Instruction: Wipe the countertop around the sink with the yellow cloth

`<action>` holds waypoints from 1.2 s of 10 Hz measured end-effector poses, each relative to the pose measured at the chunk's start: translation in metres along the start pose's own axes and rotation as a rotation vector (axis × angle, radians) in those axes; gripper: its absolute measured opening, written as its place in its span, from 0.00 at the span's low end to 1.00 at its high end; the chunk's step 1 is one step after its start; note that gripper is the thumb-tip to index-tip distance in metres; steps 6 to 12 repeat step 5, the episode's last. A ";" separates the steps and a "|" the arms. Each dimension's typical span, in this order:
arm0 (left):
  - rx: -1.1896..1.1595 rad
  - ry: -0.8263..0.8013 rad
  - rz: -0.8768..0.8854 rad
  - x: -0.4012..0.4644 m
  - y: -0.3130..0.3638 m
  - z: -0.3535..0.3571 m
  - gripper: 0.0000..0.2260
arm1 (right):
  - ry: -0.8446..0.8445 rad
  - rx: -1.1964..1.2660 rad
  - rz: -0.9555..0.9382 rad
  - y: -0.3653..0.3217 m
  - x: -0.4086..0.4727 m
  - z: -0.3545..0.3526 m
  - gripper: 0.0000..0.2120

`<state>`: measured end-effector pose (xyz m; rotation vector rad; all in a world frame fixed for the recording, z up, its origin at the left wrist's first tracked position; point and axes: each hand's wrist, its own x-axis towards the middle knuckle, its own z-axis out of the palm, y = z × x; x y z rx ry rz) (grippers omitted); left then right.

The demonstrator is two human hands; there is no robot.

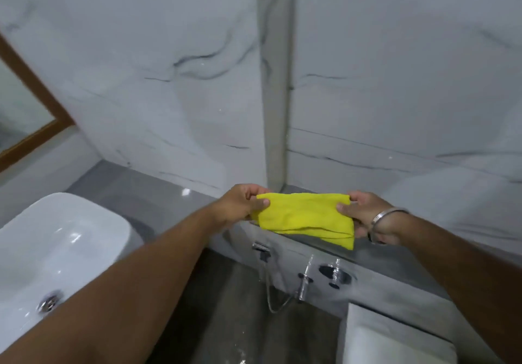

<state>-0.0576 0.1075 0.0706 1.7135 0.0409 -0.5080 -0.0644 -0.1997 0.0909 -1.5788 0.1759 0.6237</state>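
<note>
The yellow cloth [306, 217] hangs folded between both hands, above the grey tabletop [135, 191]. Left hand [243, 201] fingers pinch its left edge; right hand [364, 214] fingers pinch its right edge. The white sink [56, 245] sits well left of the fingers.

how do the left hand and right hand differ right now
The left hand pinches the left end of the yellow cloth, thumb on its front; the right hand holds the right end, where the cloth hangs lower and folded. The right wrist wears a metal bangle; the left wrist is bare. The left hand is nearer the white sink. Both grip the cloth, stretched between them in the air.
</note>
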 end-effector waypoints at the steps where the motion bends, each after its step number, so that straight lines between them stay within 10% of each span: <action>1: 0.048 0.007 -0.040 0.038 -0.021 0.030 0.07 | 0.090 0.004 0.100 0.032 0.017 -0.027 0.07; 5: 0.596 0.195 0.148 0.159 -0.069 0.089 0.11 | 0.700 -0.697 0.113 0.102 0.092 -0.058 0.16; 12: 0.596 0.195 0.148 0.159 -0.069 0.089 0.11 | 0.700 -0.697 0.113 0.102 0.092 -0.058 0.16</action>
